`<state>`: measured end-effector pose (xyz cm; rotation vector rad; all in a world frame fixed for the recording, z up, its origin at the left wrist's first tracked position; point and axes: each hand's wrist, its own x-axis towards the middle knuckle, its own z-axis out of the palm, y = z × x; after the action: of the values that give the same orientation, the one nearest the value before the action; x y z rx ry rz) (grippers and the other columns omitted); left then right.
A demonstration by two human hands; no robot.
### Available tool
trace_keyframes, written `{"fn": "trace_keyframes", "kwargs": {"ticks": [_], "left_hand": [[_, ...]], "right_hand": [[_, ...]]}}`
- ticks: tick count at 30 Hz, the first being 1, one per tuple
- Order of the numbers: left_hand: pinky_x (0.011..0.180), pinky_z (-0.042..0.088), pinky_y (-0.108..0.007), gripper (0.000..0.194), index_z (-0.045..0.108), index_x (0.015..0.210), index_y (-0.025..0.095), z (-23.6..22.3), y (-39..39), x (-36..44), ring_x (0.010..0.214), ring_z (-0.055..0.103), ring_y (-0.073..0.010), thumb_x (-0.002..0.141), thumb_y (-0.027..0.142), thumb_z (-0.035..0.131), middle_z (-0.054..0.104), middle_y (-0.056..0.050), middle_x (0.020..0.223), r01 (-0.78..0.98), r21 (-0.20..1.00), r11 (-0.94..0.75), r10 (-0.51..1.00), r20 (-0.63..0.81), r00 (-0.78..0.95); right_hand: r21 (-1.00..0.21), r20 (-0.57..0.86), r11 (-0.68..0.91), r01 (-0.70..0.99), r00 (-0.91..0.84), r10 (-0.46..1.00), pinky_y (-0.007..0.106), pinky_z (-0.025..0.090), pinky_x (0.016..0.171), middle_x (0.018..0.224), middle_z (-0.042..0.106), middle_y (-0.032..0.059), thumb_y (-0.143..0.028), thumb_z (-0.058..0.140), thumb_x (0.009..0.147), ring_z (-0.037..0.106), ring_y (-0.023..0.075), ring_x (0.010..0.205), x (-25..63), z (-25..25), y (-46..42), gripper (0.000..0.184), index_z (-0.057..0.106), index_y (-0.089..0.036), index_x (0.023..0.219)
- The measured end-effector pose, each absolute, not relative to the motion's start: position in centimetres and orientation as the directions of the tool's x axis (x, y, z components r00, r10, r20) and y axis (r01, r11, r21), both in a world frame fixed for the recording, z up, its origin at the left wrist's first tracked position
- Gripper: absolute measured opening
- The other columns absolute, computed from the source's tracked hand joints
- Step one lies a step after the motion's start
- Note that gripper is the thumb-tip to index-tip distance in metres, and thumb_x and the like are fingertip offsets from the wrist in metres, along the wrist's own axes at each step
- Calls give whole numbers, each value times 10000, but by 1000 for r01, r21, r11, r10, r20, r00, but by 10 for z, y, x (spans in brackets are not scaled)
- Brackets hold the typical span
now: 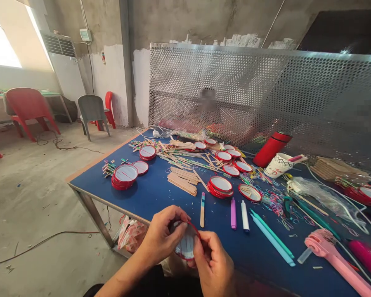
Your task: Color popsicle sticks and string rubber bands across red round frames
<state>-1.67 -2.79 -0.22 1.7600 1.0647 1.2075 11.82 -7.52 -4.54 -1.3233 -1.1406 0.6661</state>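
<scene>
Near the table's front edge I hold a round, red-rimmed disc (185, 246) with a pale face crossed by thin lines. My left hand (166, 233) grips its upper left side, thumb over the face. On its right rim, the fingers of my right hand (211, 258) are closed; their tips are partly hidden. Just beyond lies a wooden craft stick (202, 212) with a coloured end. To its right are a purple marker (233, 213), a white marker (245, 216) and two turquoise pens (272, 237). A stack of similar red-rimmed discs (220, 185) stands farther back.
Bare craft sticks (183, 180) lie mid-table on the blue tabletop (154, 194). More discs (125, 175) are stacked at left. Loose coloured bands (276, 202), a red flask (272, 149), a paper cup (278, 166) and a pink tool (336, 258) occupy the right. A perforated metal panel (259, 90) borders the back.
</scene>
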Motion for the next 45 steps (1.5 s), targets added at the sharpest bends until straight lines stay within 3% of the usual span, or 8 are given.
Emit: {"fn": "trace_keyframes", "kwargs": {"ticks": [5,10,14,23,27,31,37,45], "left_hand": [[1017,484,-399,123,614,842,196,-3,-26,-21,848,681,-189,807,85,576,745,-51,917,198,869,-454,872,387,301],[809,523,-287,238,626,1074,195,-3,-23,-29,944,652,-203,840,152,642,687,-71,1053,-8,953,-302,900,288,327],[711,483,-233,234,590,1027,194,-5,-19,-30,807,585,-153,878,320,720,634,-16,925,-166,967,-193,928,234,289],[683,458,-254,406,659,1058,136,-3,-18,-29,780,553,-172,844,464,765,640,-22,874,9,984,-177,904,159,397],[684,478,-249,366,620,1082,177,-10,-16,-26,777,580,-167,838,393,787,646,-9,878,-64,987,-147,934,159,320],[762,524,-267,333,595,1083,257,-19,-14,-26,916,620,-186,832,319,805,632,-21,1024,-218,937,-274,937,311,160],[1008,478,-393,69,770,834,227,-19,-16,-27,1149,600,-273,870,284,763,630,-107,1199,34,872,-489,865,479,148],[969,518,-435,49,749,786,222,-22,-19,-17,1148,632,-301,829,233,771,680,-122,1164,115,883,-455,887,460,-28]], "right_hand": [[-974,212,164,156,372,904,214,521,414,666,684,-8,-546,645,887,639,134,441,117,-41,-75,340,687,-220,801],[-991,136,124,54,397,908,203,512,425,624,682,-17,-531,678,868,601,115,409,116,-27,-77,329,687,-208,805],[-984,31,99,-150,401,916,239,555,477,600,674,-29,-519,732,833,626,140,448,117,-15,-75,321,642,-211,824],[-942,5,128,-310,368,930,261,527,424,655,691,-20,-534,787,778,640,156,430,112,-19,-58,372,600,-215,821],[-959,35,140,-248,385,922,243,490,391,632,672,-28,-514,769,796,606,139,398,104,-14,-59,342,604,-215,810],[-970,74,157,-186,389,918,234,484,386,625,659,-39,-516,732,826,572,119,381,102,-19,-57,334,567,-230,782],[-976,219,204,79,299,929,258,560,463,621,641,-20,-498,700,845,651,163,491,111,-41,-46,318,569,-230,735],[-851,461,334,405,271,845,247,523,504,618,673,9,-390,648,906,652,170,518,110,-46,-43,238,571,-233,745]]}}
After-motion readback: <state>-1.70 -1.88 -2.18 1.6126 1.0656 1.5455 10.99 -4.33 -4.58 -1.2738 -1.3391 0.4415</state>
